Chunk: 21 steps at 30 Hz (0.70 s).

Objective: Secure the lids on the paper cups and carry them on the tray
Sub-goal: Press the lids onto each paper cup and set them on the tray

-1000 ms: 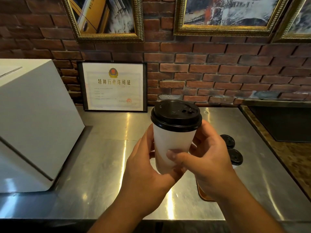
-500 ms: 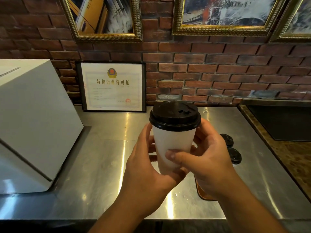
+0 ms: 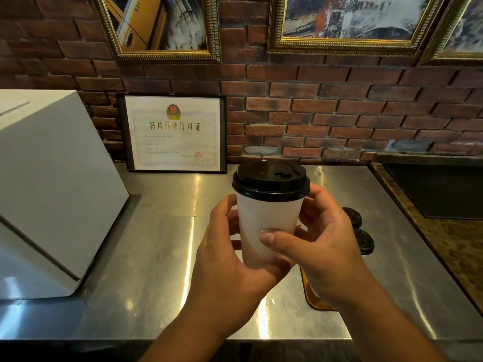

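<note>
A white paper cup (image 3: pixel 266 226) with a black lid (image 3: pixel 270 180) on top is held upright above the steel counter, in the middle of the view. My left hand (image 3: pixel 224 259) grips its lower left side. My right hand (image 3: pixel 318 246) wraps its right side, thumb across the front. Behind my right hand, two more black lids (image 3: pixel 366 240) show on cups that are mostly hidden. A brown tray (image 3: pixel 309 296) peeks out under my right wrist; only its near left corner is visible.
A steel counter (image 3: pixel 156 257) runs along a brick wall. A large white box (image 3: pixel 49 189) stands at the left. A framed certificate (image 3: pixel 173 133) leans on the wall. A dark recessed sink (image 3: pixel 439 189) and a brown speckled surface lie at the right.
The cup and both hands have stayed nearly in place. My grip looks the same across the frames.
</note>
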Available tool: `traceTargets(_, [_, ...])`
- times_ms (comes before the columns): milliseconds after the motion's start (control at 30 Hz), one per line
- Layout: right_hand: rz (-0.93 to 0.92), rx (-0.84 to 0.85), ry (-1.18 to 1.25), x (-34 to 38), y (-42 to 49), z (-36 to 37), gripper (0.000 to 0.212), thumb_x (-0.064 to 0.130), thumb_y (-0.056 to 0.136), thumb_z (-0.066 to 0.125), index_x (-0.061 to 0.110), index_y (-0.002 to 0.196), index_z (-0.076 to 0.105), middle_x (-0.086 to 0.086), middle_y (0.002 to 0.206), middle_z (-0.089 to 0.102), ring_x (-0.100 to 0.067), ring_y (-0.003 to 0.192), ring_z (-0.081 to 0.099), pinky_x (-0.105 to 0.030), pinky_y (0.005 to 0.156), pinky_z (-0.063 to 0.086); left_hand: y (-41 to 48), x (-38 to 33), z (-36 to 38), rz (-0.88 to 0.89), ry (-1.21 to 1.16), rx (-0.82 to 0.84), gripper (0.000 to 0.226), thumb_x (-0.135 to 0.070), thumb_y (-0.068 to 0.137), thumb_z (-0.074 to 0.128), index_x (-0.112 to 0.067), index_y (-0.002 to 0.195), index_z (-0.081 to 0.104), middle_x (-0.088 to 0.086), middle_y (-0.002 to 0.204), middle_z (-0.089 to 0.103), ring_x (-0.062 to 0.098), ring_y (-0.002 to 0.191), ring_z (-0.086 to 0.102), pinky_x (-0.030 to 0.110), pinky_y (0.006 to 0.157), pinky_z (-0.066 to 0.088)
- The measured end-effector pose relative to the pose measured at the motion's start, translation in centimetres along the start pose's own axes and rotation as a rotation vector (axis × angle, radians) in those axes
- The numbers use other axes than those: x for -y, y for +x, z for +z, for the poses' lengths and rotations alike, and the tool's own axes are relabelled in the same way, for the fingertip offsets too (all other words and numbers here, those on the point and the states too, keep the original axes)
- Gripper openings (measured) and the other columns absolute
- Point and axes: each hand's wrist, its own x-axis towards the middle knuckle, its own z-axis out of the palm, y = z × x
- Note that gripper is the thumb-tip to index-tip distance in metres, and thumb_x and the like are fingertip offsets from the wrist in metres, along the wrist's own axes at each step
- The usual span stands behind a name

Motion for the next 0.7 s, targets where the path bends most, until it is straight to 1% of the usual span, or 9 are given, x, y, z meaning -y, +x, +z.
traceTargets(67, [0.007,-0.005,0.001,-0.07,-0.03,0.09,0.078,0.042,0.061,0.095,0.055,0.128,0.057,0.020,0.126,0.070,-0.006,0.120,0.068,-0.025,0.081,0.063,0.01,0.00,0.01,-0.012,0.003,-0.009,0.102,-0.081,0.051,0.079,-0.076,0.135,0.021,-0.043,0.129,0.050,-0.004,0.111,0.061,0.006,0.074,0.055])
traceTargets(133, [0.018,0.015,0.002,-0.01,-0.08,0.13,0.079,0.044,0.063,0.094,0.056,0.130,0.055,0.021,0.129,0.069,-0.004,0.122,0.067,-0.024,0.083,0.063,0.02,0.05,0.02,-0.006,0.016,-0.020,0.101,-0.078,0.053,0.083,-0.075,0.134,0.022,-0.042,0.129,0.050,-0.001,0.109,0.062,0.008,0.076,0.056])
traceTargets(200, [0.020,0.036,0.007,0.07,-0.08,0.14,0.078,0.043,0.066,0.093,0.054,0.133,0.054,0.021,0.130,0.068,-0.004,0.122,0.066,-0.022,0.083,0.062,0.03,0.10,0.01,0.001,0.015,-0.026,0.100,-0.076,0.054,0.084,-0.076,0.133,0.023,-0.044,0.129,0.050,-0.005,0.111,0.060,0.004,0.072,0.053])
traceTargets(300, [0.010,0.017,0.019,0.16,-0.08,0.06,0.075,0.040,0.067,0.094,0.052,0.131,0.057,0.018,0.128,0.070,-0.006,0.122,0.067,-0.022,0.082,0.062,0.01,0.05,0.05,-0.002,-0.004,-0.014,0.100,-0.081,0.052,0.079,-0.076,0.134,0.023,-0.042,0.130,0.050,-0.013,0.116,0.053,0.002,0.069,0.051])
traceTargets(433, [0.011,-0.013,0.015,0.16,0.00,0.08,0.082,0.053,0.059,0.099,0.055,0.130,0.056,0.020,0.126,0.070,-0.005,0.120,0.068,-0.022,0.079,0.063,0.06,-0.16,0.34,-0.013,-0.012,-0.032,0.099,-0.086,0.051,0.076,-0.078,0.133,0.022,-0.048,0.126,0.047,-0.018,0.117,0.048,-0.004,0.063,0.043])
traceTargets(500, [0.017,-0.009,0.025,0.24,0.08,0.02,0.082,0.058,0.057,0.097,0.057,0.129,0.057,0.021,0.126,0.070,-0.004,0.120,0.068,-0.023,0.079,0.063,0.18,-0.31,0.38,-0.022,-0.016,-0.040,0.096,-0.094,0.050,0.072,-0.079,0.132,0.022,-0.048,0.126,0.047,-0.018,0.117,0.048,-0.004,0.062,0.042])
traceTargets(567, [0.018,0.006,0.036,0.35,0.19,0.00,0.077,0.052,0.062,0.097,0.058,0.127,0.058,0.021,0.125,0.070,-0.003,0.119,0.068,-0.021,0.079,0.063,0.30,-0.42,0.35,-0.025,-0.012,-0.043,0.097,-0.102,0.048,0.064,-0.078,0.133,0.022,-0.046,0.127,0.047,-0.017,0.117,0.048,-0.004,0.062,0.043])
traceTargets(633, [0.015,0.020,0.041,0.40,0.23,-0.03,0.073,0.042,0.068,0.097,0.055,0.129,0.059,0.020,0.125,0.071,-0.005,0.119,0.068,-0.021,0.078,0.063,0.29,-0.45,0.45,-0.024,-0.010,-0.040,0.096,-0.099,0.050,0.067,-0.077,0.134,0.023,-0.045,0.127,0.047,-0.017,0.118,0.048,-0.005,0.063,0.042])
traceTargets(700, [0.015,0.003,0.035,0.38,0.25,-0.12,0.076,0.046,0.064,0.098,0.052,0.130,0.060,0.017,0.125,0.071,-0.006,0.119,0.069,-0.023,0.078,0.063,0.21,-0.43,0.70,-0.023,-0.001,-0.029,0.097,-0.089,0.053,0.073,-0.076,0.135,0.022,-0.044,0.129,0.047,-0.017,0.119,0.047,-0.006,0.064,0.041])
